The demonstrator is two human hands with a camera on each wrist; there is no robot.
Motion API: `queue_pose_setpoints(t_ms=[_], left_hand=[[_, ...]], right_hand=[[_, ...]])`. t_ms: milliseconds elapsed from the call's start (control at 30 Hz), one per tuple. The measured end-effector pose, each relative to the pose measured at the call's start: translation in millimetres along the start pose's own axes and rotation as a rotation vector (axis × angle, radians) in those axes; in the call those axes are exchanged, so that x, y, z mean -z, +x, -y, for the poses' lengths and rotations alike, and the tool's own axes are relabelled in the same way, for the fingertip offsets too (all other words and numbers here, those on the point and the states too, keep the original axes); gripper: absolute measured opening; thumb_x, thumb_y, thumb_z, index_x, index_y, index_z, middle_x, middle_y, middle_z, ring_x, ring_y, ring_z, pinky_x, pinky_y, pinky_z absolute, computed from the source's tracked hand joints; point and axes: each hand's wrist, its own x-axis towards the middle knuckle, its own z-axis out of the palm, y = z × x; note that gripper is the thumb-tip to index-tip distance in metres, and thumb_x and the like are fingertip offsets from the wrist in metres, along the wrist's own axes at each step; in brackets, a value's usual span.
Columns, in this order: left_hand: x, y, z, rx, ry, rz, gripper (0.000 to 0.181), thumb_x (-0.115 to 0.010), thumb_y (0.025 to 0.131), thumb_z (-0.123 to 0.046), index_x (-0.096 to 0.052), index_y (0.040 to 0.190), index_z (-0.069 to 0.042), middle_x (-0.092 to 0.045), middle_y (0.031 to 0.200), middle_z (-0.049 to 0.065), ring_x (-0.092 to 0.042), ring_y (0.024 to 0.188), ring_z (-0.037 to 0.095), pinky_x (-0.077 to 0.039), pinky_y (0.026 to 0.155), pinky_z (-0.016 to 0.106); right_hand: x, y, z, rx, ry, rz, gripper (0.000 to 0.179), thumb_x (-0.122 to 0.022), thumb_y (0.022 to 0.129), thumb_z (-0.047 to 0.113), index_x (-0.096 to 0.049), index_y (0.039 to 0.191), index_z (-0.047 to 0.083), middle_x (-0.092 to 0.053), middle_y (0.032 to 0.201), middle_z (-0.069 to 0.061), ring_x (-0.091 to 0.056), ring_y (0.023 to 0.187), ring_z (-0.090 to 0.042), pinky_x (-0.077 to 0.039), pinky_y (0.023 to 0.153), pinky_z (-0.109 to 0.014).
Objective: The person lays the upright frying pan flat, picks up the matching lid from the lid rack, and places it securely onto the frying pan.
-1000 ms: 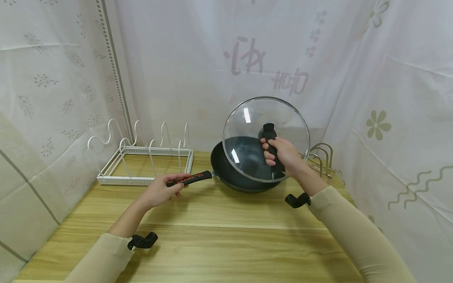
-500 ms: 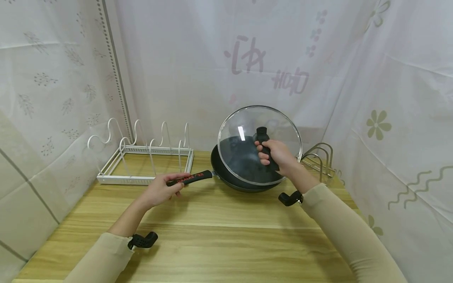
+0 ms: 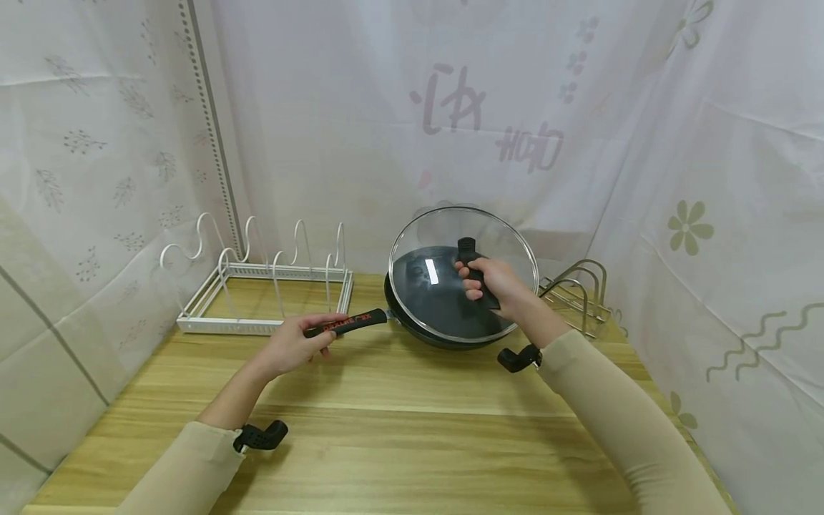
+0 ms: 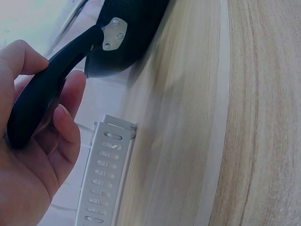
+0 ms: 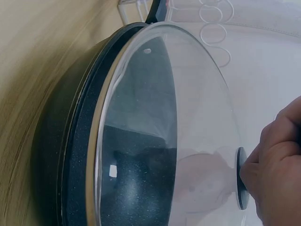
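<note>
A dark wok (image 3: 444, 342) sits on the wooden table, its black handle (image 3: 363, 322) with red lettering pointing left. My left hand (image 3: 299, 347) grips that handle near its end; the left wrist view shows the fingers curled round the handle (image 4: 42, 89). My right hand (image 3: 502, 282) holds the black knob of a round glass lid (image 3: 431, 229) with a metal rim. The lid is tilted over the wok, its near edge low by the wok's near rim and its far edge raised. In the right wrist view a gap shows between the lid (image 5: 141, 84) and the wok rim (image 5: 80, 117).
A white wire rack (image 3: 225, 327) with several upright loops stands to the left, right behind my left hand. At the right, a gold-coloured wire rack (image 3: 589, 286) stands partly behind my right forearm. Patterned white cloth (image 3: 360, 143) hangs round the table's back and sides.
My right hand has brought the glass lid down and to the left, closer over the wok. The left hand and the wok have stayed in place.
</note>
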Motion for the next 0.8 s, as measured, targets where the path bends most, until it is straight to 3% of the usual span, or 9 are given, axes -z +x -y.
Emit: queue_pose_setpoints(t_ms=[800], left_hand=[[1.4, 0.7, 0.4, -0.008, -0.005, 0.005, 0.044, -0.068, 0.108, -0.017, -0.067, 0.152, -0.012, -0.076, 0.102, 0.021, -0.069, 0.076, 0.025, -0.047, 0.055, 0.026]], right_hand=[[12.3, 22.0, 7.8, -0.141, 0.181, -0.036, 0.027, -0.027, 0.119, 0.016, -0.041, 0.137, 0.002, -0.050, 0.085, 0.000, -0.038, 0.052, -0.006, -0.037, 0.046, -0.017]])
